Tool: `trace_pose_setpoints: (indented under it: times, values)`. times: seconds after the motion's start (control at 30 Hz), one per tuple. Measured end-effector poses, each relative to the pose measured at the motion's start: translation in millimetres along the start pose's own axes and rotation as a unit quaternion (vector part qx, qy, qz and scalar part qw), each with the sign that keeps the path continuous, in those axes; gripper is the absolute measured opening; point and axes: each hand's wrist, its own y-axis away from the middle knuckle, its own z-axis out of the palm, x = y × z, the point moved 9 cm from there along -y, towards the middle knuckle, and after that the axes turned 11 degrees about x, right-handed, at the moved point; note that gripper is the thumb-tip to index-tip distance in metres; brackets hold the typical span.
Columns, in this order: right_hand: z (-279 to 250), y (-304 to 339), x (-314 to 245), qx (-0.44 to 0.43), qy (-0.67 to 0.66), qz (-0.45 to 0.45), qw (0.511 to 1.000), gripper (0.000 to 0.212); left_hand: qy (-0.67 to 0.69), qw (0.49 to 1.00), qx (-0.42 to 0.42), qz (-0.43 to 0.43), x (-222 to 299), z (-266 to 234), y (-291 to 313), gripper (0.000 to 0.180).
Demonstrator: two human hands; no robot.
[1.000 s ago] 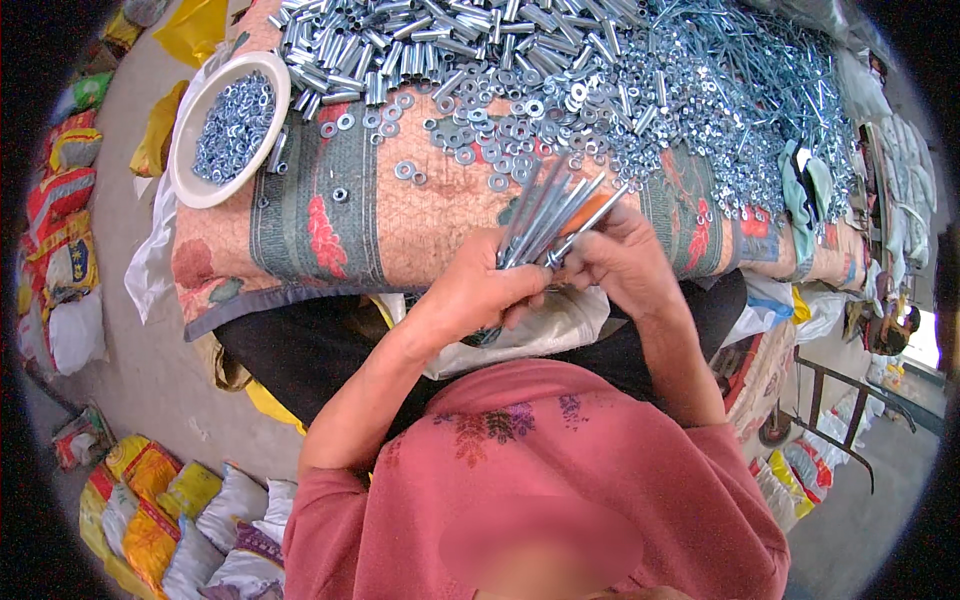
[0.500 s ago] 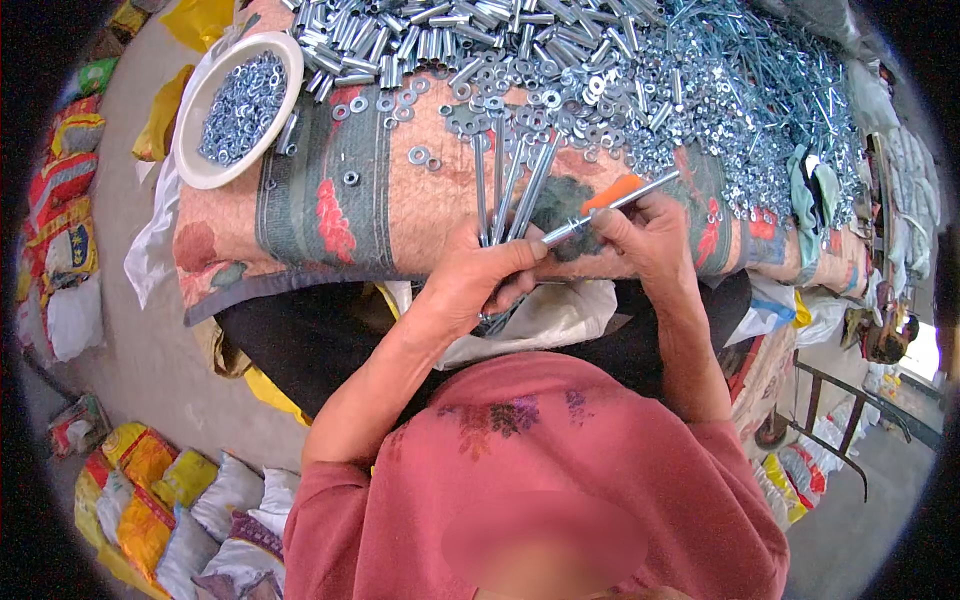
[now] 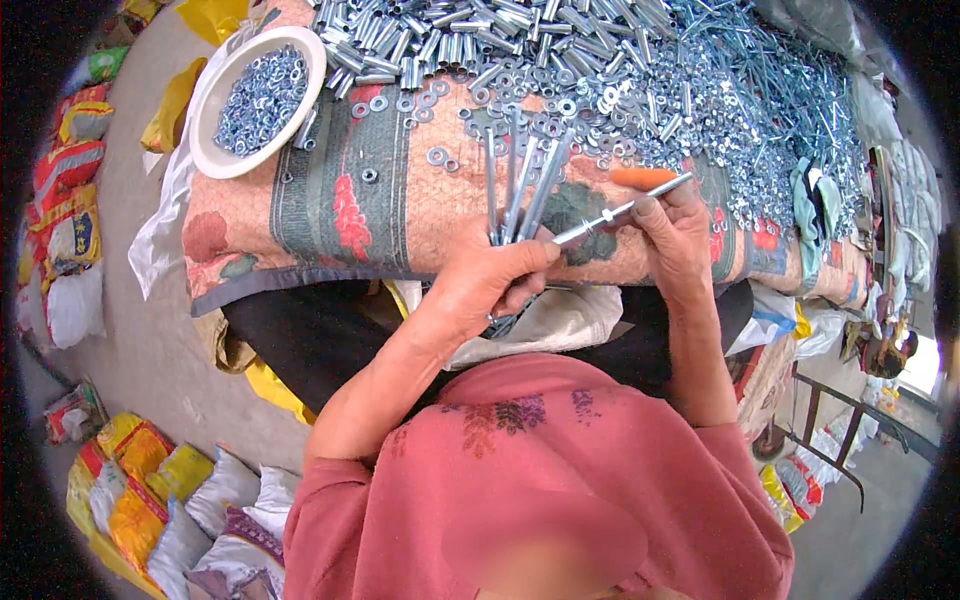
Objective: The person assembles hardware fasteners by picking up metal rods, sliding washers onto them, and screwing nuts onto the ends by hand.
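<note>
My left hand (image 3: 497, 275) is closed round a bunch of long shiny metal rods (image 3: 520, 190) that fan up and away from me. Between its thumb and fingers it also grips the near end of a slanting metal rod (image 3: 630, 207). That rod carries small ring-like pieces about midway, too small to tell apart as nuts or washers. Thumb and fingers of my right hand (image 3: 677, 240) pinch the rod's far end. An orange cover (image 3: 642, 179) appears to sit on its index finger.
Beyond my hands, a patterned quilt (image 3: 430, 220) bears heaped metal tubes (image 3: 450, 45), loose washers (image 3: 567, 106) and thin bolts (image 3: 790, 110). At the left stands a white bowl (image 3: 204, 130) of nuts (image 3: 262, 105). Filled bags (image 3: 220, 495) lie on the floor; a metal frame (image 3: 850, 430) stands right.
My right hand has shifted slightly right along the slanting rod, and more of it shows between my hands. The ring-like pieces now sit spread apart on it. The whole view has shifted slightly.
</note>
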Motion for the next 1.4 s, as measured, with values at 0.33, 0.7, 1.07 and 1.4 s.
trace_pose_setpoints:
  times: [0.33,0.7,1.07,1.4]
  values:
    - [-10,-2,17,-0.060,0.053,0.020,0.997,0.038,-0.002,1.000,-0.001,-0.001,-1,2,-2,0.014]
    - [5,1,4,-0.020,-0.050,0.035,0.998,0.027,0.014,0.999,-0.022,-0.030,-9,5,-6,0.016]
    - [14,28,32,0.030,0.088,0.137,0.986,0.020,-0.250,0.933,0.097,0.239,29,-6,14,0.016]
    - [41,-14,-35,-0.031,0.414,-0.299,0.859,0.034,0.205,0.970,-0.111,-0.076,-14,13,7,0.041]
